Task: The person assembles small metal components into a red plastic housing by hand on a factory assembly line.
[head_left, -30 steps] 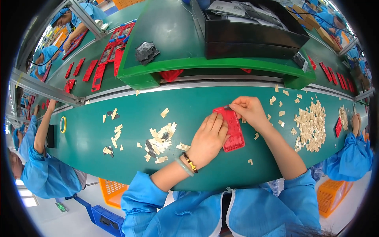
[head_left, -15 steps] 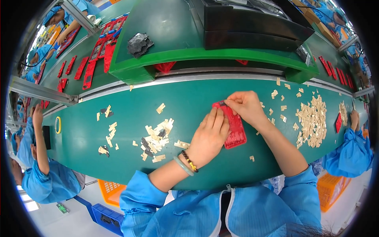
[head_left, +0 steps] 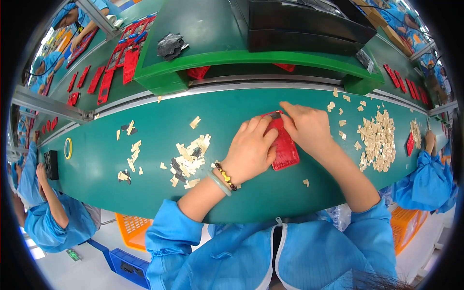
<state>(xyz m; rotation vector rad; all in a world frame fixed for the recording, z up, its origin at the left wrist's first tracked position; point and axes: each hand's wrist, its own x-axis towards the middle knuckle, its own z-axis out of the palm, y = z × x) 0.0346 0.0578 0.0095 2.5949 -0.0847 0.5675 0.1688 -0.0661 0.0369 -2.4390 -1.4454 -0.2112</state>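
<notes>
A red phone-shaped plate (head_left: 287, 153) lies on the green table in front of me, with a small black patch (head_left: 276, 115) at its far end. My left hand (head_left: 253, 146) grips the plate's left edge, fingers bent over it and thumb low on that side. My right hand (head_left: 309, 126) is at the far right corner; its thumb presses beside the black patch while the index finger stretches out past the edge. Nothing shows in the right hand, though its other fingers are partly hidden. Left of my left wrist lies a pile of cream and black small pieces (head_left: 191, 157).
A large heap of cream pieces (head_left: 378, 142) spreads on the right. A green-edged shelf (head_left: 261, 57) with a black box (head_left: 309, 29) spans the far side. A yellow tape roll (head_left: 68, 148) lies at left. Co-workers in blue sit at both sides; orange crates (head_left: 133, 229) stand below.
My right hand has shifted from pinching at the plate's far end to pressing with the thumb, index finger extended. My left hand has spread further over the plate's left side. The view has tilted slightly.
</notes>
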